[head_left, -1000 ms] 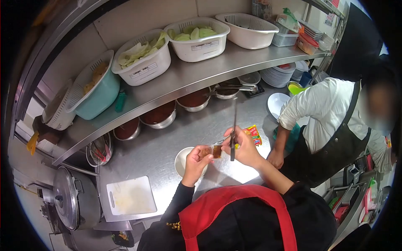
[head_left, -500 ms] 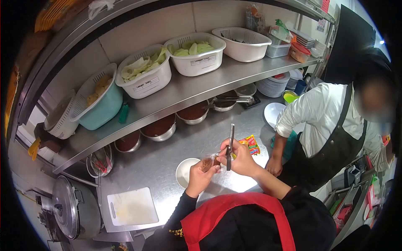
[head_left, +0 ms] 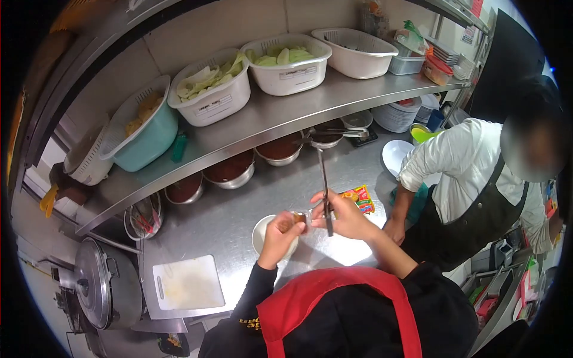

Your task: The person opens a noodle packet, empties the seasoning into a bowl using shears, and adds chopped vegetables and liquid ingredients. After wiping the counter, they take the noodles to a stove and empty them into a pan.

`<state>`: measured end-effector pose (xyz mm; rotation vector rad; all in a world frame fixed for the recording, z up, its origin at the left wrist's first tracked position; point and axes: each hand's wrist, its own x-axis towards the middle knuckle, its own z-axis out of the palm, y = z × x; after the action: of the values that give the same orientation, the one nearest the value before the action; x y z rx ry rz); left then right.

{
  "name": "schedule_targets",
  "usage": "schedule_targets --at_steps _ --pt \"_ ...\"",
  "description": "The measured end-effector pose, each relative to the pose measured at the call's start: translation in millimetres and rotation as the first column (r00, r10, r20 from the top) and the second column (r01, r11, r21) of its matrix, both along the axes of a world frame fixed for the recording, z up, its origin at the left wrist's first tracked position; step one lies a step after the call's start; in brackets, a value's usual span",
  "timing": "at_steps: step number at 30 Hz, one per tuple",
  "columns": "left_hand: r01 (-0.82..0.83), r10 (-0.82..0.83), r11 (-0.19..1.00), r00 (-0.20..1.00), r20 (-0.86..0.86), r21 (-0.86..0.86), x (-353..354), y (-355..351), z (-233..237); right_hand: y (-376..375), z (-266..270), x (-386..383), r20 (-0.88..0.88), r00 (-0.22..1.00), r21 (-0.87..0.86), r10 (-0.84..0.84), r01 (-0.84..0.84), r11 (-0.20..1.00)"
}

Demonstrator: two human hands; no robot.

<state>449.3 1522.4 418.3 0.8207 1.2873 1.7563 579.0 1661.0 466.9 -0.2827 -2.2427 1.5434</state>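
My left hand [head_left: 279, 237] is closed on a small clear bag with brown contents [head_left: 299, 221], above the rim of a white bowl [head_left: 258, 235]. Just right of it, my right hand [head_left: 346, 219] is closed around a long metal utensil [head_left: 326, 185], which points up toward the shelf; whether it is a knife or tongs is hard to tell. Behind my right hand a red and yellow packet [head_left: 364, 200] lies on the steel counter [head_left: 233, 209].
A white cutting board [head_left: 190, 283] lies at the left, beside a large lidded pot [head_left: 95, 283]. Metal bowls of red sauce [head_left: 230, 169] stand under the shelf [head_left: 334, 89], which holds plastic baskets. A co-worker [head_left: 465, 173] stands at the right, near a white plate [head_left: 394, 156].
My hands have moved slightly apart, and the bag is now nearer my left hand's fingertips. The utensil has shifted and tilts a little left at its top. The whole view has shifted slightly.
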Motion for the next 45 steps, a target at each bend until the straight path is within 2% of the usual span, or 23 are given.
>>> schedule_targets --at_steps 1,2,4,5,8,12,15,17,24,30,33,36,39,43,45 --pt "-0.052 0.05 0.998 0.994 0.092 0.017 -3.4 -2.3 1.4 6.9 8.5 5.3 0.07 0.997 0.049 0.023 -0.026 0.998" --pt "-0.069 0.067 0.997 0.994 0.092 0.017 -9.5 -7.2 3.6 16.7 17.2 14.0 0.262 0.962 0.153 0.071 -0.114 0.982" --pt "-0.103 0.101 0.994 0.991 0.088 0.021 -25.2 -18.3 9.1 21.8 34.0 27.1 0.437 0.892 0.284 0.12 -0.263 0.922" --pt "-0.109 0.105 0.99 0.993 0.051 0.088 -30.0 -21.5 9.2 21.4 34.9 30.7 0.424 0.895 0.313 0.137 -0.286 0.906" --pt "-0.1 0.099 0.992 0.995 0.011 0.079 -29.5 -26.2 21.7 27.6 11.6 34.5 0.326 0.924 0.417 0.202 -0.332 0.846" --pt "-0.17 0.169 0.985 0.985 -0.039 -0.007 -21.3 -23.3 25.0 23.5 19.4 29.7 0.435 0.882 0.392 0.181 -0.367 0.844" --pt "-0.258 0.256 0.966 0.946 -0.196 0.018 -16.4 -22.3 23.3 22.8 14.3 26.5 0.321 0.932 0.483 0.167 -0.313 0.818" --pt "-0.243 0.24 0.97 0.95 -0.199 0.009 -15.5 -23.4 20.6 21.2 17.4 23.5 0.365 0.92 0.491 0.144 -0.321 0.81" --pt "-0.151 0.151 0.988 0.975 -0.162 0.011 -17.0 -25.5 9.5 20.4 24.3 14.8 0.387 0.907 0.5 0.168 -0.359 0.788" --pt "-0.12 0.12 0.993 0.991 -0.056 0.006 -16.8 -31.2 12.8 23.3 21.4 14.5 0.356 0.914 0.499 0.196 -0.363 0.787" --pt "-0.106 0.11 0.993 0.992 -0.06 0.055 -19.3 -30.9 5.7 24.6 19.8 13.8 0.323 0.925 0.516 0.201 -0.35 0.781" --pt "-0.135 0.129 0.984 0.99 0.054 0.115 -15.3 -28.8 12.3 25.2 17.2 13.7 0.312 0.929 0.521 0.2 -0.344 0.781" --pt "-0.137 0.137 0.985 0.991 0.008 0.101 -14.6 -30.3 7.1 22.5 21.1 12.5 0.332 0.921 0.506 0.206 -0.358 0.785" --pt "-0.072 0.069 0.993 0.997 0.032 0.094 -11.1 -28.5 2.2 18.0 18.4 8.5 0.295 0.925 0.495 0.241 -0.364 0.789" --pt "-0.065 0.062 0.994 0.997 0.037 0.084 -11.7 -29.9 4.5 17.5 21.1 7.8 0.33 0.913 0.487 0.24 -0.383 0.785"
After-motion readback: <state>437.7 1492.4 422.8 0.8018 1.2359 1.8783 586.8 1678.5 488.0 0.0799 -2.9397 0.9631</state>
